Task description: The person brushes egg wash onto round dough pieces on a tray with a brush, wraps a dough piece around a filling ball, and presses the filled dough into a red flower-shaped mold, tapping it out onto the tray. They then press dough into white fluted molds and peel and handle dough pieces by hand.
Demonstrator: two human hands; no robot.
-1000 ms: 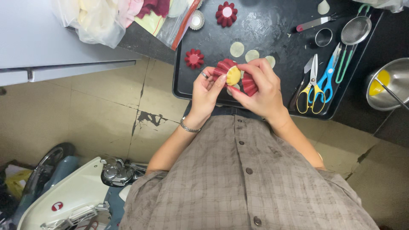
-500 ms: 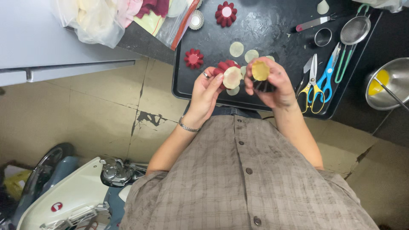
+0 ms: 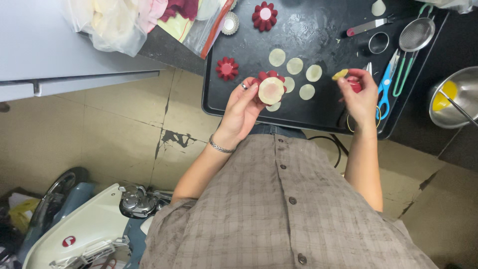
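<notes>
Change: we see our right hand (image 3: 359,94) has swung away from the middle of the frame toward the right since the earlier picture, taking the small yellow piece (image 3: 340,74) with it; our left hand (image 3: 245,107) has stayed near the centre.
Left hand: we grasp a red flower-shaped mould (image 3: 269,84) with a pale dough round (image 3: 271,90) pressed on top, fingers curled beneath it, just above the near edge of the black tray (image 3: 318,30).
Right hand: we pinch the yellow piece at the fingertips, with something small and red tucked against the palm; we cannot tell what it is.
Tray, centre: four loose pale dough discs (image 3: 295,66) lie between our two hands.
Tray, upper left: two more red moulds (image 3: 227,68), one at the top edge of the frame.
Tray, right: blue-handled scissors (image 3: 385,87) just beside our right hand, a round metal cutter (image 3: 378,43), and a mesh strainer (image 3: 416,35).
Far right: a steel bowl (image 3: 460,94) with yellow inside.
Upper left: plastic bags (image 3: 124,20) on a grey surface.
</notes>
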